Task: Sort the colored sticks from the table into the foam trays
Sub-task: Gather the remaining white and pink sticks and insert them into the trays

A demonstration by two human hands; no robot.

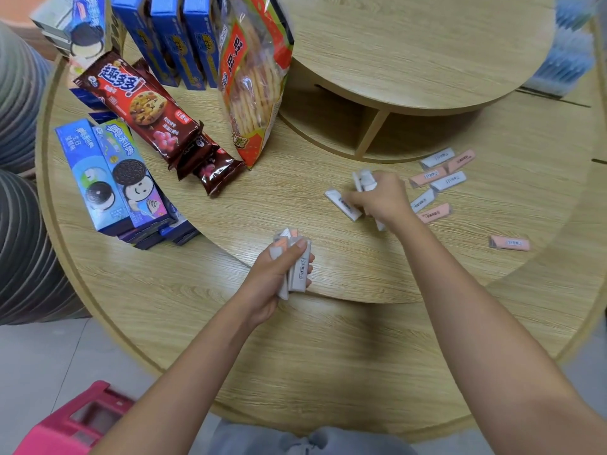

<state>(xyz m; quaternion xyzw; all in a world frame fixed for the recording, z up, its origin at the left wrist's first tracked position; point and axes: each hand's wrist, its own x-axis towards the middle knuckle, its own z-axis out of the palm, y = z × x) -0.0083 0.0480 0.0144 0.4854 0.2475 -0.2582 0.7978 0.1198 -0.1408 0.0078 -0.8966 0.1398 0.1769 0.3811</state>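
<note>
My left hand [279, 270] grips a bundle of small wrapped sticks [297, 264], white and pink, held upright over the middle tier of the round wooden table [230, 208]. Farther right, my right hand [381, 198] holds several white sticks [363, 180], and one white stick [341, 205] juts out at its fingertips. Loose pink and white sticks [440, 178] lie scattered on the table just right of that hand. A single pink stick [509, 243] lies apart at the right. No foam tray is in view.
Snack packs crowd the table's left: cookie boxes [111, 178], a red-brown cookie pack [144, 110], a cracker bag [253, 77], blue boxes [177, 44]. A raised round shelf [410, 44] stands behind. A pink stool [72, 421] is at bottom left.
</note>
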